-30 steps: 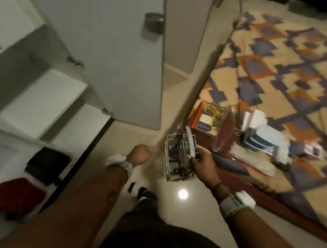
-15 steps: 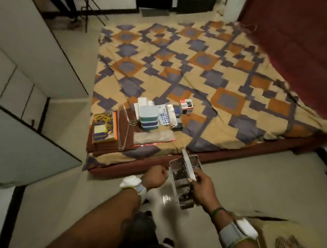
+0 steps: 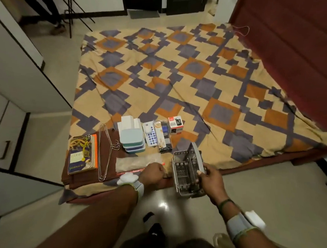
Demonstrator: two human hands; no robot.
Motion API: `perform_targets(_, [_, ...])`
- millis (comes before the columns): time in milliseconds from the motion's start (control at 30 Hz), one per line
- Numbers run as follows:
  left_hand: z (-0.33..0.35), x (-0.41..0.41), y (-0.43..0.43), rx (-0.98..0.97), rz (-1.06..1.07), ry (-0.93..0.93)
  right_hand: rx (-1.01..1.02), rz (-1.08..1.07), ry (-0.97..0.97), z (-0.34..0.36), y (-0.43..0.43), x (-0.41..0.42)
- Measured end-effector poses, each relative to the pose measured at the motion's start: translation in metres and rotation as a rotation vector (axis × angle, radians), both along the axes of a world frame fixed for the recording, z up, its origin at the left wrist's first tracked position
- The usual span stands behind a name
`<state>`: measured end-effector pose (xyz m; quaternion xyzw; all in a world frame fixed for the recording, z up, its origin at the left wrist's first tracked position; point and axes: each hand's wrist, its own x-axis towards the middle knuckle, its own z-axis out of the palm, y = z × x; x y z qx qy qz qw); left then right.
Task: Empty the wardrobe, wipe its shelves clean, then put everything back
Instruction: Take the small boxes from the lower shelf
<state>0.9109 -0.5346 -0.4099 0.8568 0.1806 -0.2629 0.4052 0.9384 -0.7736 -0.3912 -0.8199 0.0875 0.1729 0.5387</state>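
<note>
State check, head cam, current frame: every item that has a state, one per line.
grey plastic basket, tilted, held above the bed edge
right hand, grip on the basket's rim
left hand, fisted, holding nothing
book, closed, flat on the brown cloth
wire hangers, bunched, lying flat
stacked containers, lids on
small box, upright, closed
clear pouch, lying flat

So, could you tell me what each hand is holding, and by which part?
The right hand grips the grey plastic organiser basket by its right side wall. The left hand is a fist, holding nothing visible.
</note>
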Motion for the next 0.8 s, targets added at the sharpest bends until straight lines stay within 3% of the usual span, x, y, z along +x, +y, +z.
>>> perform_targets(367, [-0.012, 0.090, 0.008, 0.072, 0.124, 0.025, -0.151, 0.153, 0.000, -0.061, 0.025, 0.158])
perform_targets(800, [-0.018, 0.150, -0.027, 0.119, 0.323, 0.123, -0.128, 0.325, 0.044, -0.103, 0.042, 0.230])
